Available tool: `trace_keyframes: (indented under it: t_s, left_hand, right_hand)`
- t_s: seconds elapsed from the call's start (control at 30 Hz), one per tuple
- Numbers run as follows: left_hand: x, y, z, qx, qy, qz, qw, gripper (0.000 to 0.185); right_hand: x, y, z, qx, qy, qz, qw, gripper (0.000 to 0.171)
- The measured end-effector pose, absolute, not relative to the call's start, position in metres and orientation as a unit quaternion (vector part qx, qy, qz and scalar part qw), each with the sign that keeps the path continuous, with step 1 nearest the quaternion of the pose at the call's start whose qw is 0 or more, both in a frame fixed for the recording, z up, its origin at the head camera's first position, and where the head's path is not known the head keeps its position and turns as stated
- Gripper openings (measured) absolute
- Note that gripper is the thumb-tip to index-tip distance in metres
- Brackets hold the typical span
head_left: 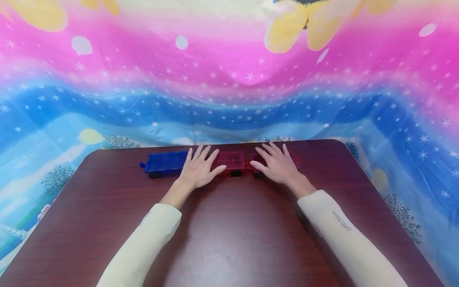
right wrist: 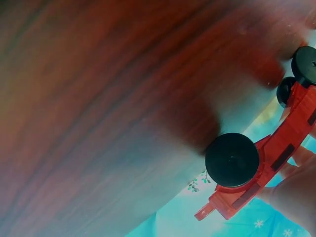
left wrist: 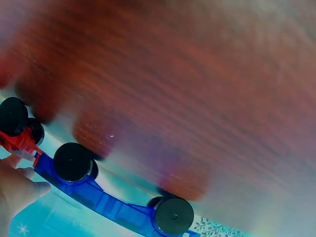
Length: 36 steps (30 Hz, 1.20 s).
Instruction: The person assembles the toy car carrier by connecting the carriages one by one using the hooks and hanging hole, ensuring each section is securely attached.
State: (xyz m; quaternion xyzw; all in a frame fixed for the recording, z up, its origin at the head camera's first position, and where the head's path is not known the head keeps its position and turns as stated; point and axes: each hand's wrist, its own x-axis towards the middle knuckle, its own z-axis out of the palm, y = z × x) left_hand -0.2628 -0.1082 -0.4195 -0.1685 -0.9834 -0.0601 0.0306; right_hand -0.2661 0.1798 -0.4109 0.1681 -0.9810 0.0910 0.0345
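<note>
A row of toy wagons stands along the far edge of the dark wood table (head_left: 229, 235). The blue wagon (head_left: 163, 162) is at the left, a red wagon (head_left: 233, 161) in the middle, and another red wagon (head_left: 297, 161) at the right. My left hand (head_left: 201, 164) lies flat with straight fingers where blue meets red. My right hand (head_left: 275, 160) lies flat on the right red wagon and hides most of it. The left wrist view shows the blue wagon (left wrist: 113, 205) from low down with its black wheels (left wrist: 73, 161). The right wrist view shows a red wagon (right wrist: 276, 153) and a black wheel (right wrist: 232, 159).
A bright pink and blue starry cloth (head_left: 229, 79) hangs behind the table and drapes down both sides. The table's far corners are rounded. Cream sleeves (head_left: 143, 239) cover both forearms.
</note>
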Motion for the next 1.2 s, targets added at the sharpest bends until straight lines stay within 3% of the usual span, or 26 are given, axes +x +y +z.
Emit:
trace_keyframes:
  t_s: [0.77,1.2]
  left_hand:
    - [-0.273,-0.105,-0.425,-0.185,-0.981,-0.055,0.014,0.080]
    - [-0.278,-0.099,-0.426,-0.216,-0.976,-0.041,0.015,0.069]
  right_hand:
    - [-0.275,0.178,-0.421,0.169,-0.985,0.043,0.015,0.080]
    - [-0.274,0.174,-0.421,0.165,-0.986,0.034,0.011,0.081]
